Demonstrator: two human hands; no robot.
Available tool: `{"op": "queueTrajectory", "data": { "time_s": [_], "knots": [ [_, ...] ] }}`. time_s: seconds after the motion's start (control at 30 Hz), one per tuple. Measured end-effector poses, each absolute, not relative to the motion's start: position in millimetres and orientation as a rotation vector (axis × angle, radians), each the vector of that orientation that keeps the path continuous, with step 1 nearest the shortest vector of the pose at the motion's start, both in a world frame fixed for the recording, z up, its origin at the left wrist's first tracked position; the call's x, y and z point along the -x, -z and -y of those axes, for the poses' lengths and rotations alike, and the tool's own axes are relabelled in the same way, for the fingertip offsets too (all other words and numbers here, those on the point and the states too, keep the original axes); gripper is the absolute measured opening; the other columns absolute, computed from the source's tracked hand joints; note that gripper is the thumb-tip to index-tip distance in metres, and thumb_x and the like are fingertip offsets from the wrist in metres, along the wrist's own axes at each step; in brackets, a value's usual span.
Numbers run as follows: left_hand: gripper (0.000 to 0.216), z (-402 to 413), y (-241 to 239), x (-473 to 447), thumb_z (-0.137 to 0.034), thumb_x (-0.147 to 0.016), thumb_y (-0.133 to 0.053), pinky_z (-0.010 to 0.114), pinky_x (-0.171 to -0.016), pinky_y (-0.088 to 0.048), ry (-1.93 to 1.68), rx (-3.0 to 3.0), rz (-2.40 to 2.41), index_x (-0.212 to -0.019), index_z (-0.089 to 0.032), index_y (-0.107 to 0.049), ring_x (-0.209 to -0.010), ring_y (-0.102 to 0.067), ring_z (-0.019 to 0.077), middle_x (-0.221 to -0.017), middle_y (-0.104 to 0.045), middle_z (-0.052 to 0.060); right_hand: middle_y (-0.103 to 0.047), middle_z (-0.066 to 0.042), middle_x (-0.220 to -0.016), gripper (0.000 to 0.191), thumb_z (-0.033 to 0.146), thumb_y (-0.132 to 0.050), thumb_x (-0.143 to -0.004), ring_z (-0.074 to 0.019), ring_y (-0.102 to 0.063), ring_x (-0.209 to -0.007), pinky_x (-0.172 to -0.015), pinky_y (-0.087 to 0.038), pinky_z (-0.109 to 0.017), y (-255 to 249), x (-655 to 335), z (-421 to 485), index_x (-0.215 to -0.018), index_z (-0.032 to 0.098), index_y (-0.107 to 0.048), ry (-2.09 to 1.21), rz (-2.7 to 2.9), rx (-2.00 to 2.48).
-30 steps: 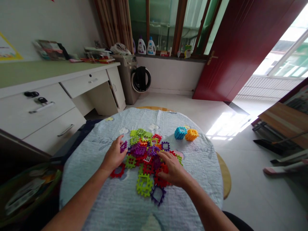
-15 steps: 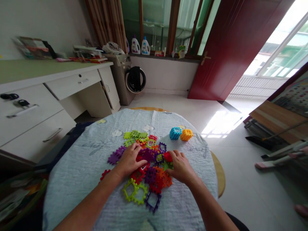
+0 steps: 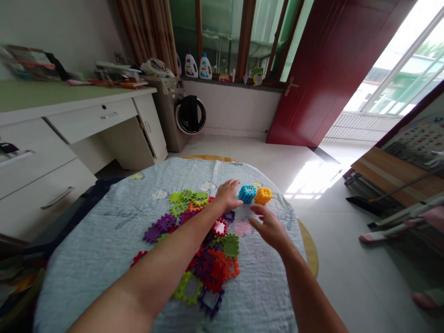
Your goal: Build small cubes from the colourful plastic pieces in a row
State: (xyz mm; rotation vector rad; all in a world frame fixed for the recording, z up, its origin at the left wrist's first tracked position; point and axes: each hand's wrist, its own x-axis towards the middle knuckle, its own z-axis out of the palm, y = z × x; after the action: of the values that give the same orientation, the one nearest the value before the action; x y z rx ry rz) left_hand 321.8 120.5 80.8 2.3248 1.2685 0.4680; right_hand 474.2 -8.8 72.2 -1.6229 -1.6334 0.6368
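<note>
On the round table, covered by a pale blue cloth (image 3: 104,249), lies a pile of flat plastic building tiles (image 3: 208,249) in green, purple, red and orange. Beyond the pile stand a blue cube (image 3: 247,194) and an orange cube (image 3: 263,195), both built from such tiles. My left hand (image 3: 227,194) reaches across the pile, its fingers curled against the blue cube's left side. My right hand (image 3: 269,226) hovers just short of the cubes with fingers apart and holds nothing.
A white desk with drawers (image 3: 69,134) runs along the left. A washing machine (image 3: 180,113) stands at the back under a sill with detergent bottles (image 3: 197,67). A dark red door (image 3: 322,74) stands open at the right. Floor tools (image 3: 398,212) lie far right.
Both hands have left the tile pile. My left hand stretched forward to the blue cube, and my right hand lifted and moved toward the cubes. The view has shifted slightly rightward.
</note>
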Motion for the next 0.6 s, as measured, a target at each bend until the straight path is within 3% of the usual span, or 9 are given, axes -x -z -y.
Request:
{"op": "queueTrajectory", "data": {
  "time_s": [0.1, 0.17, 0.3, 0.43, 0.5, 0.6],
  "knots": [
    [0.101, -138.3, -61.9, -355.6, -0.030, -0.056, -0.083, 0.034, -0.108, -0.037, -0.429, -2.232, -1.252, -0.142, -0.014, -0.033, -0.131, -0.046, 0.0270, -0.144, -0.046, 0.017, -0.067, -0.010, -0.110, 0.045, 0.039, -0.059, -0.075, -0.0249, -0.063, -0.103, -0.093, -0.049, -0.044, -57.3, -511.1, -11.1, -0.115, 0.019, -0.057, -0.519, 1.290, 1.797],
    [0.100, -143.6, -49.6, -368.7, -0.030, -0.055, -0.083, 0.032, -0.099, -0.044, -0.410, -2.195, -1.256, -0.141, -0.015, -0.034, -0.120, -0.056, 0.0250, -0.135, -0.056, 0.014, -0.064, -0.014, -0.117, 0.062, 0.043, -0.063, -0.070, -0.0283, -0.061, -0.110, -0.095, -0.048, -0.045, -46.0, -528.8, -23.3, -0.125, 0.016, -0.051, -0.480, 1.159, 1.882],
    [0.076, -141.2, -35.9, -373.3, -0.026, -0.061, -0.077, 0.029, -0.084, -0.049, -0.398, -2.166, -1.259, -0.129, -0.021, -0.046, -0.098, -0.066, 0.0228, -0.110, -0.069, 0.006, -0.054, -0.016, -0.134, 0.091, 0.046, -0.070, -0.062, -0.0307, -0.052, -0.125, -0.105, -0.040, -0.046, -21.4, -546.4, -44.3, -0.140, 0.018, -0.033, -0.388, 1.147, 1.895],
    [0.055, -133.5, -38.6, -357.0, -0.024, -0.063, -0.073, 0.028, -0.082, -0.048, -0.424, -2.186, -1.247, -0.115, -0.022, -0.055, -0.097, -0.066, 0.0233, -0.106, -0.069, 0.006, -0.049, -0.018, -0.140, 0.113, 0.050, -0.073, -0.057, -0.0311, -0.053, -0.124, -0.103, -0.042, -0.045, -3.4, -545.6, -60.2, -0.148, 0.018, -0.014, -0.422, 1.147, 1.857],
    [0.054, -129.9, -45.3, -341.8, -0.022, -0.060, -0.074, 0.028, -0.082, -0.048, -0.435, -2.192, -1.238, -0.112, -0.022, -0.056, -0.097, -0.065, 0.0230, -0.106, -0.069, 0.006, -0.055, -0.018, -0.132, 0.115, 0.049, -0.072, -0.058, -0.0307, -0.059, -0.114, -0.097, -0.046, -0.044, 0.5, -539.7, -65.4, -0.149, 0.015, -0.011, -0.449, 1.156, 1.879],
    [0.058, -121.1, -63.6, -308.9, -0.019, -0.059, -0.074, 0.027, -0.084, -0.048, -0.477, -2.187, -1.230, -0.113, -0.021, -0.054, -0.097, -0.064, 0.0201, -0.107, -0.067, 0.005, -0.067, -0.013, -0.107, 0.099, 0.045, -0.068, -0.063, -0.0304, -0.064, -0.099, -0.090, -0.047, -0.046, 2.0, -527.2, -71.0, -0.147, 0.015, -0.024, -0.306, 1.255, 1.995]
  ]
}}
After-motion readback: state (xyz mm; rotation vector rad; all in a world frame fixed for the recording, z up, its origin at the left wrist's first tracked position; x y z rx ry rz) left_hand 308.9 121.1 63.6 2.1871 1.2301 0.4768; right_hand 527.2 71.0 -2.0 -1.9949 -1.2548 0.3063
